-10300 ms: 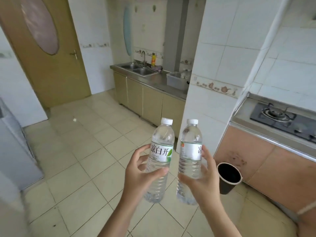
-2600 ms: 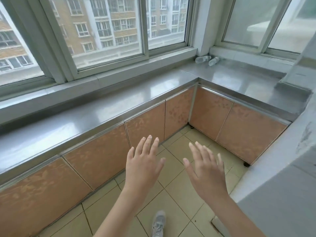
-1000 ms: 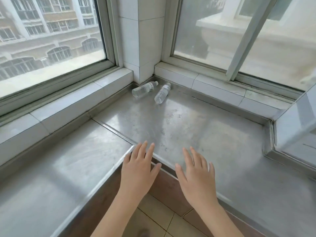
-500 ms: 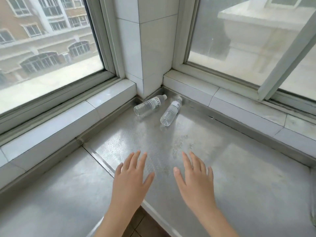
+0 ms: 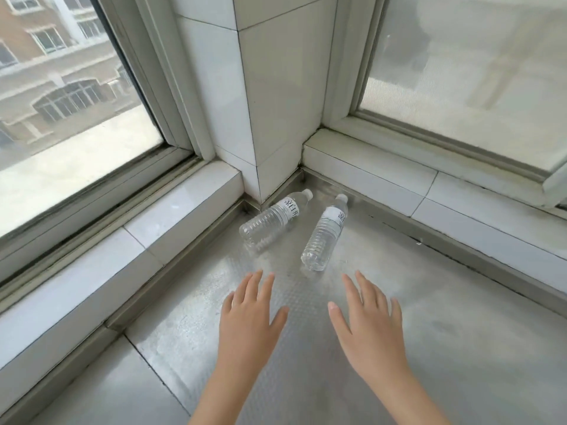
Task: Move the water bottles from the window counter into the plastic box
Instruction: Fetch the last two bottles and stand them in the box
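At 9 o'clock we had the left window [image 5: 70,96], glass showing buildings outside, tiled sill [image 5: 159,228] under it. Steel window counter [image 5: 429,332] filled the lower frame. Compared with half a second earlier, the bottles sat bigger and lower in view and our hands were much nearer them, so we had closed in on the corner.

Left hand [image 5: 250,317] at 6 o'clock: wide, fingers straight and spread, palm down, holding nothing. Fingertips just short of the left bottle [image 5: 273,219], not touching. That bottle lay on its side at 12 o'clock from the hand, cap toward the tiled corner pillar [image 5: 270,102], base toward us.

Right bottle [image 5: 325,234] also on its side, just beside the first, caps close, bases splayed apart. Right hand [image 5: 371,329] at 5 o'clock: wide too, empty, fingertips near that bottle's base, apart from it.

Frosted right window [image 5: 475,72] at 2 o'clock.

Our read: reach nearly done, grasp not yet made. Both bottles remained on the counter; plastic box not in view, so the carry was all ahead. Round bottles may roll when touched.
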{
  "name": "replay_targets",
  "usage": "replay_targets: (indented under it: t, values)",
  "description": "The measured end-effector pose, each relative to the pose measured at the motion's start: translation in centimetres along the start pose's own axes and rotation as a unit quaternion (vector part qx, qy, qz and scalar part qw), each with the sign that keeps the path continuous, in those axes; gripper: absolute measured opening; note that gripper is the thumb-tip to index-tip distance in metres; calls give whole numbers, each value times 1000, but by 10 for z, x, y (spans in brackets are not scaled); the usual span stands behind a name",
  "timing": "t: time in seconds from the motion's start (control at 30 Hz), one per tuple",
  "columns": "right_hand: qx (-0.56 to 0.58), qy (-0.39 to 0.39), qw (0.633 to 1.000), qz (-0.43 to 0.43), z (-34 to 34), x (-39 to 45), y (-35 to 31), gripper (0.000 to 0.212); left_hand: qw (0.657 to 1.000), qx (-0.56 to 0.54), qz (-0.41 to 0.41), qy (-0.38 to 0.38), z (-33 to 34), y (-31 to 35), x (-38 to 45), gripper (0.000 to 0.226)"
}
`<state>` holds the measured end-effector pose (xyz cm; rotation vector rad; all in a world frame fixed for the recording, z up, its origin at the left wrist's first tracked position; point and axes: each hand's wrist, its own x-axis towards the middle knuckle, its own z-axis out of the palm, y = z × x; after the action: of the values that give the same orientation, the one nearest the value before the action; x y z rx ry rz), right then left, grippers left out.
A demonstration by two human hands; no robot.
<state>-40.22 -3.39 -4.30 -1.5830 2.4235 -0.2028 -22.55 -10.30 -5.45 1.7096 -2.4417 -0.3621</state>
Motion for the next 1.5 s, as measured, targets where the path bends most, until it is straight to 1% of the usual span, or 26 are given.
replay_targets:
  t: [0.1,0.2,0.3,0.47,0.53,0.6,0.67,0.77,0.87,0.93,1.0,1.07,1.2,1.3,1.4,1.5]
  values:
    - [-8,-6,1000,16,9,39,-7,67,999,-16,30,-7,7,-1,56,64]
    - [-4,-2,999,32,18,75,-14,68,998,-41,41,-3,19,-6,99,65]
    - [25,-30,997,67,29,113,-14,60,999,-29,42,-7,36,-16,137,67]
    - [84,-26,987,138,53,165,-10,65,1000,4,2,-16,55,-27,203,72]
    - [121,-32,979,159,60,180,-11,66,999,27,-8,-21,60,-30,219,72]
    - [161,-41,968,189,64,190,-15,73,999,42,-8,-21,62,-32,229,72]
    - [192,-32,959,206,68,196,-19,82,999,42,-12,-19,62,-30,232,72]
    - [219,-11,954,205,74,200,-31,92,999,49,-15,-15,64,-27,229,74]
    - [257,12,943,213,77,202,-44,94,998,66,-8,-18,66,-25,225,81]
    - [287,21,930,229,76,204,-48,95,999,51,8,6,65,-27,224,81]
    - [310,23,921,236,73,204,-47,96,999,33,-16,-16,65,-27,223,78]
    - [307,20,925,225,70,199,-45,96,997,12,-52,-52,63,-26,221,78]
    - [291,15,936,198,70,184,-43,96,992,-36,-94,-71,58,-25,215,80]
    - [291,15,936,196,68,172,-42,93,988,-85,-111,-58,55,-27,205,76]
    - [283,22,940,189,62,159,-42,89,985,-109,-118,-57,52,-28,188,74]
    - [271,29,945,179,53,143,-42,85,979,-146,-132,-45,43,-29,164,68]
